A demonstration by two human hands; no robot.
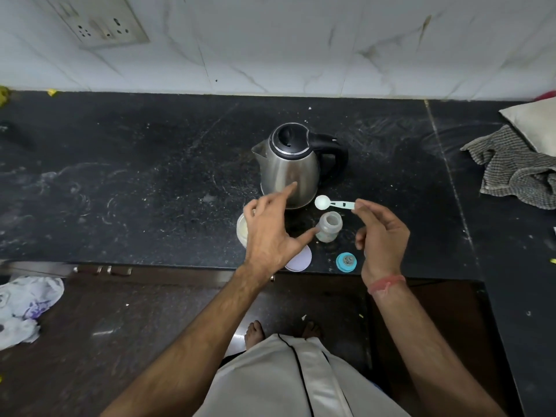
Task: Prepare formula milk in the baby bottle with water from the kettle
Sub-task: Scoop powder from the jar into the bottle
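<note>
A steel kettle with a black lid and handle stands on the black counter. In front of it an uncapped clear baby bottle stands upright. My right hand pinches the handle end of a white measuring scoop, whose bowl hovers just above and behind the bottle's mouth. My left hand hovers with fingers spread over an open formula tin, its thumb close to the bottle. The tin's pale lid lies partly under that hand. The bottle's blue cap with teat lies near the counter edge.
A grey checked cloth and a pale cushion lie at the right end of the counter. A wall socket plate sits on the tiled wall at upper left. Crumpled plastic lies on the floor at left.
</note>
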